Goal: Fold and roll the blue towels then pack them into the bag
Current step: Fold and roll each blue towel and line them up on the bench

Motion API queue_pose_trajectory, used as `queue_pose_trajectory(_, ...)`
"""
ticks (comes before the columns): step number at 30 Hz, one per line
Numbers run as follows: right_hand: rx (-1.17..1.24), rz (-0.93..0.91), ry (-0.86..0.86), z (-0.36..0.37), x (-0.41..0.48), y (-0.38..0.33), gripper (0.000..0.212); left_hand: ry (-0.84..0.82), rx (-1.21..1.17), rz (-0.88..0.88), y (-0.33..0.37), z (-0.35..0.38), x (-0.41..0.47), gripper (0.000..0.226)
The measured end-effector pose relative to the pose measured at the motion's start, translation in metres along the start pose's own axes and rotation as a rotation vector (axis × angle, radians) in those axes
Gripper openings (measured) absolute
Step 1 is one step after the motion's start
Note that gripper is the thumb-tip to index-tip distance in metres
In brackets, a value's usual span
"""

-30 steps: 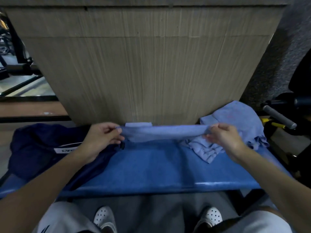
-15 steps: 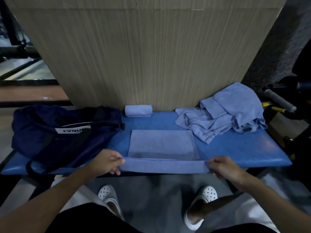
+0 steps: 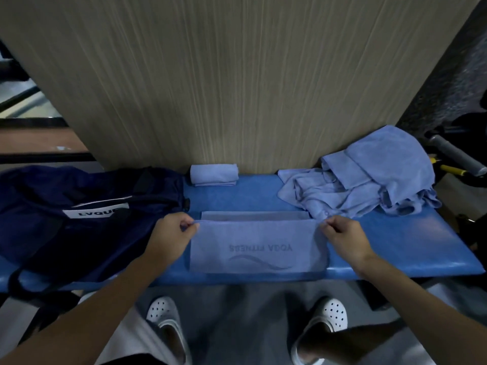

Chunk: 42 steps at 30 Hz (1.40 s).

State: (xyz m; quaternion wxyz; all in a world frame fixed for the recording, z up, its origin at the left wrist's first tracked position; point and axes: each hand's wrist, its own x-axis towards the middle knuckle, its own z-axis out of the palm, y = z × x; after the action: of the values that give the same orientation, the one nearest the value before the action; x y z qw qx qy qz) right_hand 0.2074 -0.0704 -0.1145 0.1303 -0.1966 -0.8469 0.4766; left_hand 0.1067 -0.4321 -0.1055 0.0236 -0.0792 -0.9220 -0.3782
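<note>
2 white shoes (image 3: 164,313) stand below a blue bench (image 3: 395,241).

The bag (image 3: 66,219) runs off the left edge, its label (image 3: 96,212) partly hidden, reading only LVQU

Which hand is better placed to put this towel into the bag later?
Probably left: the left hand pinches the towel beside the navy bag; the right hand holds its far corner.
</note>
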Motion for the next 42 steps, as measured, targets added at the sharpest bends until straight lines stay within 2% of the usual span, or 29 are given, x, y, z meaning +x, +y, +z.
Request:
queue_pose_trajectory(5, -0.077, -0.042, 0.029, 0.017, 0.038, 0.009, 0.017, 0.119, 0.390, 0.310, -0.016, 0.017, 0.032, 0.014)
queue_pose_trajectory(9, -0.178, -0.056, 0.018, 0.026, 0.057, 0.020, 0.022, 0.191, 0.583, 0.368, -0.013, 0.025, 0.046, 0.018)
queue_pose_trajectory(18, -0.322, -0.055, 0.054, 0.033, 0.067, 0.032, 0.022, 0.104, 0.828, 0.397, -0.012, 0.034, 0.063, 0.020)
queue_pose_trajectory(30, -0.351, -0.032, 0.043, 0.039, 0.068, 0.041, 0.026, 0.051, 0.953, 0.403, -0.014, 0.045, 0.070, 0.020)
queue_pose_trajectory(32, -0.364, -0.045, 0.060, 0.039, 0.067, 0.039, 0.025, 0.109, 0.885, 0.431, -0.005, 0.047, 0.065, 0.027)
queue_pose_trajectory(34, -0.405, -0.104, 0.126, 0.038, 0.063, 0.032, 0.022, 0.128, 0.723, 0.554, 0.007, 0.057, 0.052, 0.030)
queue_pose_trajectory(36, -0.476, -0.220, 0.195, 0.039, 0.051, 0.022, 0.017, 0.011, 0.573, 0.640, 0.020, 0.072, 0.032, 0.038)
queue_pose_trajectory(37, -0.518, -0.299, 0.179, 0.044, 0.043, 0.016, 0.021, -0.069, 0.542, 0.640, 0.023, 0.081, 0.025, 0.042)
queue_pose_trajectory(40, -0.726, -0.473, -0.024, 0.070, 0.016, 0.013, 0.047, -0.262, 0.564, 0.573, 0.017, 0.105, 0.014, 0.054)
queue_pose_trajectory(42, -0.835, -0.460, -0.158, 0.087, 0.006, 0.019, 0.061, -0.325, 0.584, 0.531, 0.009, 0.110, 0.014, 0.059)
